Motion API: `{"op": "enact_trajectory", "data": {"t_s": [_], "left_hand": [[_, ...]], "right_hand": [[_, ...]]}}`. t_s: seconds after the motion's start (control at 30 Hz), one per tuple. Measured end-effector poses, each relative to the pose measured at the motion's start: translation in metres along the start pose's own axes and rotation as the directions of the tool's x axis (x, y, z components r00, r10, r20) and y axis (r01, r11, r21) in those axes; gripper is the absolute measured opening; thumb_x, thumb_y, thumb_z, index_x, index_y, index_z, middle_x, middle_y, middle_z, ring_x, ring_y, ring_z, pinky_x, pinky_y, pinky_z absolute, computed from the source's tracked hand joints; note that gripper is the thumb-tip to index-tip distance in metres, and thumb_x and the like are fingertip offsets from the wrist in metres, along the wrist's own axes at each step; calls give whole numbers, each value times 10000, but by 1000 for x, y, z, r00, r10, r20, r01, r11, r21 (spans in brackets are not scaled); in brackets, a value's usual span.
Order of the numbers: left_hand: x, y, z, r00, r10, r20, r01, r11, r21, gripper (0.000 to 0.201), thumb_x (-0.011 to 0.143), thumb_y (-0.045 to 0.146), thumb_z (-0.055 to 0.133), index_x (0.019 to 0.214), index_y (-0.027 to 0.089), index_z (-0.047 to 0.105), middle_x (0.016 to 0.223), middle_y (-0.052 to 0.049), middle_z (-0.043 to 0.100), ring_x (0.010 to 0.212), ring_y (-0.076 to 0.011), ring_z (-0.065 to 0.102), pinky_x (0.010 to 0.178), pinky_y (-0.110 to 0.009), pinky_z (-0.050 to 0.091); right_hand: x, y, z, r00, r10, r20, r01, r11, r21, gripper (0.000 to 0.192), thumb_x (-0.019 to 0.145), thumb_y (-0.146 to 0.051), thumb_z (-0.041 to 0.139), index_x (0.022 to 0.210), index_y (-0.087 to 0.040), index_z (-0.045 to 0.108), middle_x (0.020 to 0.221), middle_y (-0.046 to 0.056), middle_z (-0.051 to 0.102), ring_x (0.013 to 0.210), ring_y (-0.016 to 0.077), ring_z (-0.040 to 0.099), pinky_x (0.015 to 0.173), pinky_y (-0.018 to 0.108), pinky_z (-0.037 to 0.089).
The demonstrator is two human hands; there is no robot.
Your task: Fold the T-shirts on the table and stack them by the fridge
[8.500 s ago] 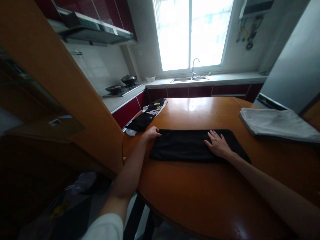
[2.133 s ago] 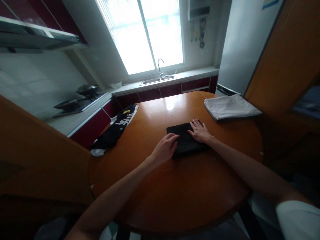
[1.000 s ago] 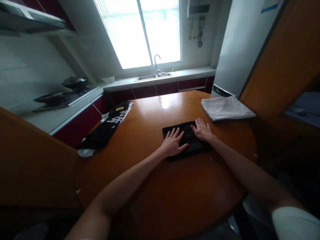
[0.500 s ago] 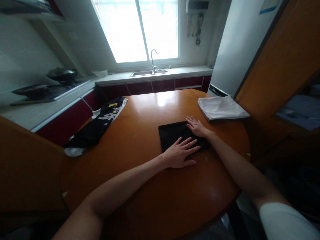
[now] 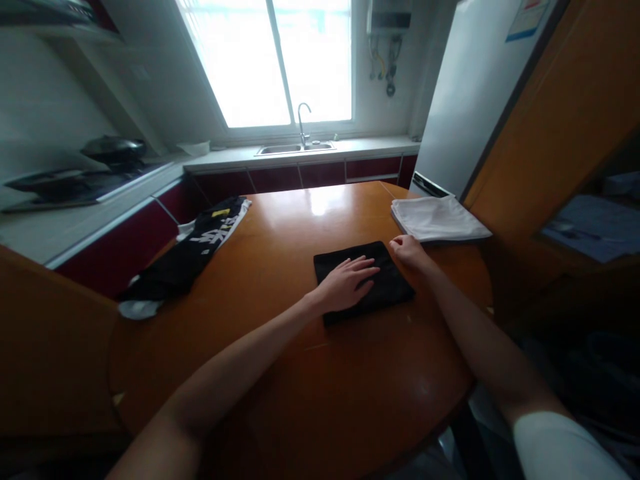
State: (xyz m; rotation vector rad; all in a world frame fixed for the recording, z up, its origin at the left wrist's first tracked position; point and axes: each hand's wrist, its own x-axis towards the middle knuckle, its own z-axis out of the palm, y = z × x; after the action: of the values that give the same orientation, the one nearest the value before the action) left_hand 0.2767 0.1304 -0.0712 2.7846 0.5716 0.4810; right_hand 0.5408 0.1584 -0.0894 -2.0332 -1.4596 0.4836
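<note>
A: Cloth — where does the folded black cloth (image 5: 363,281) sit?

B: Flat on the round wooden surface (image 5: 300,373), toward its far right part, just short of the folded white cloth (image 5: 437,219) that lies at the surface's far right edge. The two cloths are near each other but apart.

A: And the hands?

B: The left hand (image 5: 345,283) lies palm down on the middle of the black cloth, fingers stretched out and spread flat; its grip is apart, clamped on nothing. I judge it presses the bundle so the folds stay down. The right hand (image 5: 409,251) is at the black cloth's far right corner, fingers curled together. Whether they pinch the edge or only rest beside it I cannot tell.

A: Anything else near that cloth?

B: To its left, well apart, a black printed garment (image 5: 193,250) lies in a loose strip at the surface's left edge, one white end hanging over. Beyond the black cloth, against the window wall, are a sink (image 5: 295,148) and a tap.
</note>
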Motion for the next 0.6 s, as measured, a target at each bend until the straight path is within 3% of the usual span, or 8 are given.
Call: {"op": "enact_trajectory", "data": {"t_s": [0.1, 0.17, 0.3, 0.47, 0.6], "left_hand": [[1, -9, 4, 1000, -23, 2, 23, 999, 22, 465, 1036, 423, 459, 1480, 297, 513, 1592, -54, 430, 1511, -266, 317, 1222, -514, 277], [-1, -8, 10, 998, 15, 58, -17, 999, 33, 513, 1018, 482, 492, 1509, 334, 470, 1612, -48, 397, 1518, -283, 297, 1216, -559, 266], [-6, -1, 19, 992, 31, 122, -39, 997, 61, 521, 1014, 508, 488, 1509, 347, 467, 1621, -48, 380, 1526, -299, 274, 1211, -607, 236], [-6, -2, 20, 992, 28, 124, -37, 997, 72, 515, 1018, 501, 479, 1504, 329, 478, 1617, -54, 387, 1525, -304, 273, 1219, -603, 214], [-6, -4, 19, 992, 37, 117, -44, 997, 63, 514, 1019, 510, 476, 1499, 328, 484, 1610, -52, 401, 1524, -298, 277, 1223, -581, 220]], "right_hand": [[-5, 2, -3, 991, 66, 115, -74, 995, 64, 295, 933, -370, 655, 813, -108, 717, 726, 97, 728, 682, 214, 719, 650, 302, 598], [-11, 1, -3, 979, 87, 183, -110, 987, 119, 316, 874, -396, 743, 741, -116, 678, 621, 56, 675, 555, 162, 658, 538, 260, 569], [-19, -4, -5, 947, 114, 300, -183, 960, 210, 356, 749, -378, 862, 659, -129, 625, 528, 8, 599, 468, 117, 564, 436, 210, 482], [-23, -14, -8, 931, 118, 346, -167, 979, 114, 400, 709, -362, 879, 555, -150, 577, 419, -37, 492, 389, 77, 437, 351, 185, 289], [-26, -17, -14, 865, 114, 489, -243, 947, 208, 350, 758, -354, 841, 634, -156, 580, 458, -48, 500, 394, 67, 413, 352, 187, 258]]}}
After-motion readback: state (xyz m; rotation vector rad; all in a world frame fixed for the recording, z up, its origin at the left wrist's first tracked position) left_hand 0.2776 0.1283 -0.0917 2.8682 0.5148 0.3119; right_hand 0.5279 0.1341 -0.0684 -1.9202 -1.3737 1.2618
